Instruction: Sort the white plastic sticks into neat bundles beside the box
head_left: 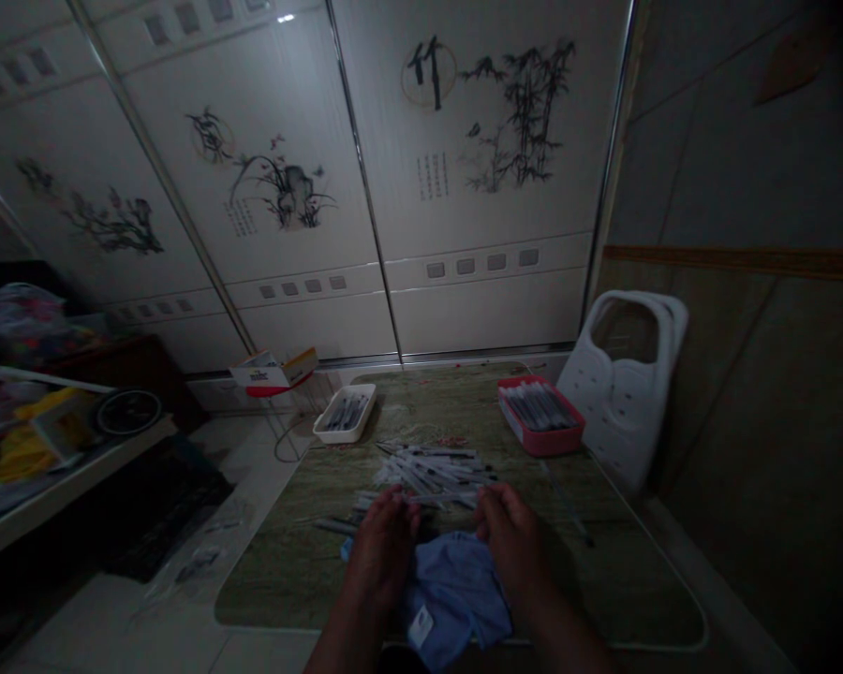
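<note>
left hand [386, 534] and right hand [510, 524]: each pinching an end of one clear pen [442, 498], held level between them at the near edge of the heap of pens [432, 468] on the worktop [288, 580]. blue cloth [456, 580] between the hands, nearer the body. progress, judged: partway. red basket [549, 442] well filled with pens, white tray [341, 436] holding a smaller batch (too dim to tell which are finished); the heap and a lone pen [569, 505] at right lie loose.

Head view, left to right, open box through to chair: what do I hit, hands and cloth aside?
Open box → white tray → main pen pile → red basket → white plastic chair.
</note>
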`<state>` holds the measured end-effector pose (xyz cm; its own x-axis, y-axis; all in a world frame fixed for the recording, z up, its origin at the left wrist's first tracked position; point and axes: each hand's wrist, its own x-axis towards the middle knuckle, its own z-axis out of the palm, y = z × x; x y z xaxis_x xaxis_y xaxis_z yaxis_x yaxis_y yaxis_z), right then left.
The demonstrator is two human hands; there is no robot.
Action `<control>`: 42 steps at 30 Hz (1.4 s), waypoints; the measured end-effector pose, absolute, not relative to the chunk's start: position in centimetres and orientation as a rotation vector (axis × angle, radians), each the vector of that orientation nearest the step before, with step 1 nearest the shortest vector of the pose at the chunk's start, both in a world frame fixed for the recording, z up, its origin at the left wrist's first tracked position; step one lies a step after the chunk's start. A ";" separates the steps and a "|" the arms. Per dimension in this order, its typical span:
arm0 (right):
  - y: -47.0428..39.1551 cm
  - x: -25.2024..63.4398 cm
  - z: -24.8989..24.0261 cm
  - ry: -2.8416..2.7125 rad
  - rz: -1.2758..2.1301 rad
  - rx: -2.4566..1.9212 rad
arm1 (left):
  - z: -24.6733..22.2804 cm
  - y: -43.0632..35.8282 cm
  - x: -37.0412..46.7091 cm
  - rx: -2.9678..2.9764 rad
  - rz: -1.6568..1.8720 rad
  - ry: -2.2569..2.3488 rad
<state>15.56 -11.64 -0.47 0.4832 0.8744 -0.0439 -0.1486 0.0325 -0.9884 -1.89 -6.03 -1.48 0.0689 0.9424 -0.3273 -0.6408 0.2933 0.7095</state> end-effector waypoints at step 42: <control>-12.8 14.9 -0.4 -1.262 1.135 -1.242 | -2.6 -6.6 -1.1 0.637 1.241 0.876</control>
<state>14.86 -12.80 -0.44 0.0179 0.9992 0.0364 0.0689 0.0351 -0.9970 -1.06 -6.64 -2.61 0.0851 0.9725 -0.2167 -0.5298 0.2284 0.8168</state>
